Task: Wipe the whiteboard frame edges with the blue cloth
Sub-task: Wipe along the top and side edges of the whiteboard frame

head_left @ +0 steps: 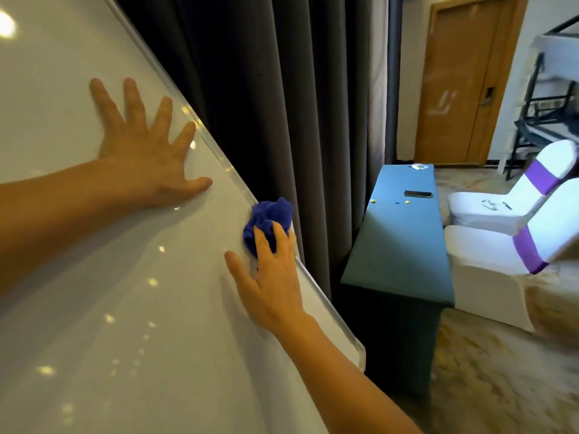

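A glossy whiteboard (94, 292) fills the left of the view, and its pale frame edge (326, 303) runs diagonally from top left to lower right. A bunched blue cloth (266, 219) lies against that right edge. My right hand (272, 283) presses the cloth onto the edge with its fingers over the cloth's lower part. My left hand (147, 151) rests flat on the board surface with its fingers spread, a little up and left of the cloth.
Dark grey curtains (266, 89) hang right behind the board. To the right stands a long table with a teal cover (398, 245), a phone and small items on it. White covered chairs with purple bands (507, 245) stand beyond. A wooden door (463, 83) is at the back.
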Motion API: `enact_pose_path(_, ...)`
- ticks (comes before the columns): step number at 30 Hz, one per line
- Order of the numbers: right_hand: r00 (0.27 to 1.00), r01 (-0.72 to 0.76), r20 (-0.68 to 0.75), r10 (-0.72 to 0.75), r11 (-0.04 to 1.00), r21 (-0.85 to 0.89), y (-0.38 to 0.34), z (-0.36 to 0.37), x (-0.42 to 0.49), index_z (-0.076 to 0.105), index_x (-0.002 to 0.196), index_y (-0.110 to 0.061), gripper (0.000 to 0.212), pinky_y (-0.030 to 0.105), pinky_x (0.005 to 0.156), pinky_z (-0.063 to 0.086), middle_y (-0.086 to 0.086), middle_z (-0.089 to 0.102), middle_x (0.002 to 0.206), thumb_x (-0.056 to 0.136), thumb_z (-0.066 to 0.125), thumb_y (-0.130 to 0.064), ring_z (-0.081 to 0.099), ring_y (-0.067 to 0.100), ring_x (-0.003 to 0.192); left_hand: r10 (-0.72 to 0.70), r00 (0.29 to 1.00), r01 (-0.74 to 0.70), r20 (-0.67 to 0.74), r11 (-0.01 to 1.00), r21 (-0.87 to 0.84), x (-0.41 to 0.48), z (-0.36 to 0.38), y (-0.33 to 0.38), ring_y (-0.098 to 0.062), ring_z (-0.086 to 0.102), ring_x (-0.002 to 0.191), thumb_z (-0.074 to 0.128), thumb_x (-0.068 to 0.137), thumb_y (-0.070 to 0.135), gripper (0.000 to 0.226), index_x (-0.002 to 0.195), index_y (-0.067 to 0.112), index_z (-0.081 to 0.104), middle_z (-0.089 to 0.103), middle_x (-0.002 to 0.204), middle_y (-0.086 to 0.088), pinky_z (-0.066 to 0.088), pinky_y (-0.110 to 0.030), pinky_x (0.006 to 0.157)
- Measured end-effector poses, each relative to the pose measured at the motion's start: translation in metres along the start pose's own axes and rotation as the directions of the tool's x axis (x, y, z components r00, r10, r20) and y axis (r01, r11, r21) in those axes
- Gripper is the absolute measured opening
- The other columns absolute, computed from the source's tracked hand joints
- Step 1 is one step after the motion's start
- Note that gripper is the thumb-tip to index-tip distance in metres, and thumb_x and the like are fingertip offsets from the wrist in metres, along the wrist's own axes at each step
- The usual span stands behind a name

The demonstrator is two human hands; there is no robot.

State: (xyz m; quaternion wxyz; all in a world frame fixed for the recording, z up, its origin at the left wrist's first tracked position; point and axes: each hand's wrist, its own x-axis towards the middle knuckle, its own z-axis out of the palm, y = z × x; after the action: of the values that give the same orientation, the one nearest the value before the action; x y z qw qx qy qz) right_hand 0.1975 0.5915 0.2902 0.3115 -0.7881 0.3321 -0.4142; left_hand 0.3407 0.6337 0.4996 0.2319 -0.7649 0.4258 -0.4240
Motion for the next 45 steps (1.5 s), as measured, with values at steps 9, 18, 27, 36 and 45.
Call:
enact_pose_path(9,0.985,-0.024,-0.165,0.044,0.992,0.120,-0.017,0.016,0.038,0.008,0.153,-0.039,0.073,0.048,0.116,0.013,-0.023,-0.011,0.159,0.092,0.034,-0.069,-0.012,0.019,0.150,0.070,0.998,-0.070,-0.005,0.998,0.006,-0.004,0.003,0.030,-0.056,-0.011,0.144,-0.011,0.063,0.090,0.109,0.154,0.032,-0.009,-0.008,0.165,-0.012,-0.004,-0.077,0.107)
enact_pose_path(18,0.979,-0.138,-0.141,0.150,0.986,0.093,0.068,0.014,-0.025,0.011,0.149,-0.037,0.075,0.037,0.111,0.016,-0.026,-0.002,0.155,0.087,0.029,-0.076,0.004,0.019,0.150,0.146,0.989,-0.146,0.026,0.989,-0.008,-0.022,0.002,0.080,-0.059,-0.014,0.142,0.000,0.066,0.090,0.108,0.155,0.028,-0.010,-0.012,0.165,-0.016,-0.006,-0.079,0.105)
enact_pose_path(27,0.962,-0.259,-0.034,0.272,0.940,0.223,0.094,0.000,-0.030,0.006,0.141,-0.061,0.072,0.048,0.114,0.012,-0.029,-0.012,0.157,0.080,0.036,-0.083,0.007,0.025,0.150,0.203,0.977,-0.203,0.059,0.979,-0.008,-0.052,-0.001,0.129,-0.058,-0.010,0.143,0.007,0.066,0.092,0.116,0.155,0.020,-0.011,-0.014,0.163,-0.021,0.001,-0.078,0.108)
enact_pose_path(36,0.906,-0.419,0.122,0.406,0.900,0.119,0.146,-0.003,-0.060,-0.012,0.148,-0.051,0.082,0.053,0.120,0.004,-0.017,-0.026,0.159,0.085,0.033,-0.079,-0.023,0.019,0.148,0.264,0.953,-0.259,0.149,0.964,-0.051,-0.089,0.003,0.185,-0.063,-0.018,0.139,0.009,0.065,0.093,0.121,0.153,0.014,-0.017,-0.023,0.160,-0.024,-0.004,-0.079,0.106)
enact_pose_path(45,0.905,-0.408,0.137,0.403,0.913,0.005,0.182,-0.011,-0.094,-0.022,0.138,-0.058,0.078,0.053,0.121,0.006,-0.016,-0.023,0.159,0.079,0.020,-0.086,-0.022,0.019,0.148,0.313,0.937,-0.307,0.156,0.950,-0.060,-0.098,0.009,0.212,-0.064,-0.021,0.137,0.005,0.065,0.093,0.119,0.153,0.017,-0.019,-0.022,0.161,-0.022,-0.005,-0.080,0.104)
